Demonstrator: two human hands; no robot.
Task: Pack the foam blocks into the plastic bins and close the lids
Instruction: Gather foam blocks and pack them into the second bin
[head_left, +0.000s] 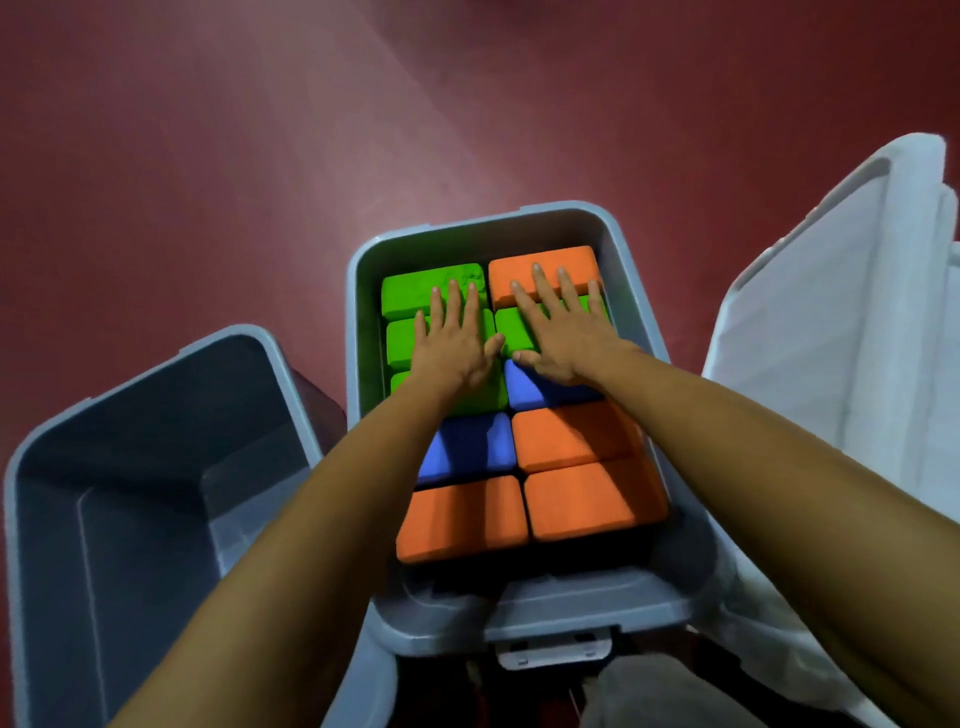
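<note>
On my left stands the empty grey bin (156, 519), tilted a little and with no lid on it. I judge it is waiting there for the next lot of blocks.

The full bin (571, 610) sits straight in front of me on the red floor (208, 156). The foam blocks fill it in two columns, edge to edge, with their tops just under the rim.

My left hand (454, 353) lies flat, fingers straight and spread, on the green blocks (415, 291) in the far left corner. It grips nothing. I take it that I am pressing the layer level so a lid can seat.

Nearer to me in that column are a blue block (467, 449) and then an orange block (462, 519).

My right hand (566, 340) is flat too, just beside the left, with the thumbs almost meeting. Its fingers reach over a green block onto the far orange block (550, 260), and its heel sits above another blue one (530, 389). Two more orange blocks (571, 441) finish that column.

A latch (550, 652) hangs at the near rim, undone.

On my right the white lids (831, 312) lean upright, well within reach, and I expect one goes on next. The risk I see is a block springing up proud of the rim.
</note>
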